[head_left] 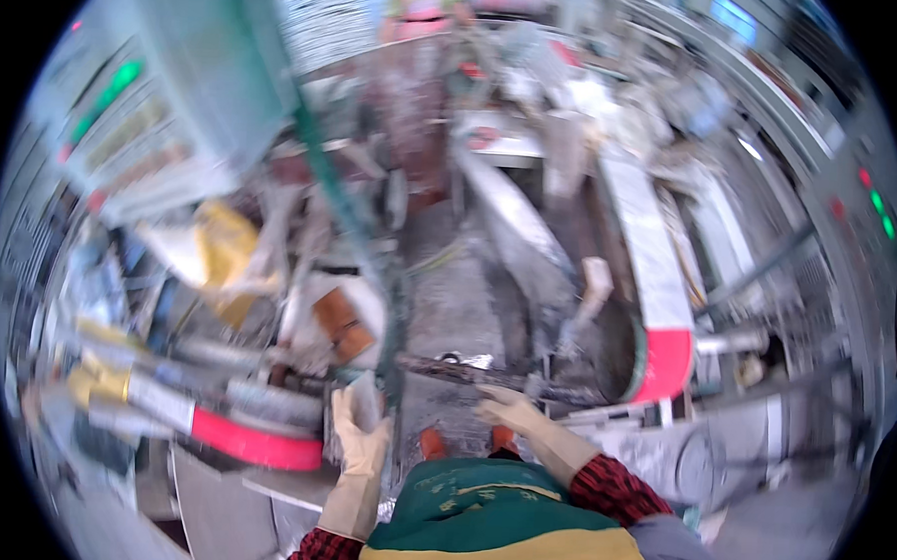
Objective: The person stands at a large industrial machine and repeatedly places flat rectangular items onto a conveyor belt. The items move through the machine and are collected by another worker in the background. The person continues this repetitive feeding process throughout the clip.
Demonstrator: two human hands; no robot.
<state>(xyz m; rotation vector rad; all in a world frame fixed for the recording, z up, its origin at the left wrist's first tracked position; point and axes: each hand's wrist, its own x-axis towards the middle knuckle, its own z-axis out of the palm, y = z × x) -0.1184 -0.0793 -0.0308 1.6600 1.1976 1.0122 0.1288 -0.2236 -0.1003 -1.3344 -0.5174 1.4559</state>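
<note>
Both my hands wear long cream gloves over red-and-black checked sleeves. My left hand [359, 444] has its fingers and thumb on either side of a small grey flat piece [367, 402], which it appears to grip; blur hides the piece's exact kind. To the right, my right hand [510, 411] reaches inward with fingers stretched out and nothing visible in them. It is nearest to a dark, dirty ledge [524, 381] running across in front of me. A green apron [479, 507] with a yellow band covers my front, and my orange-brown shoes [433, 443] show below.
Red-and-white curved guards flank me, one at the left [256, 439] and one at the right [665, 365]. A brown block [341, 325] lies ahead left. A green pole [323, 169] rises beside a control cabinet [192, 89]. Another person [420, 9] stands at the far side.
</note>
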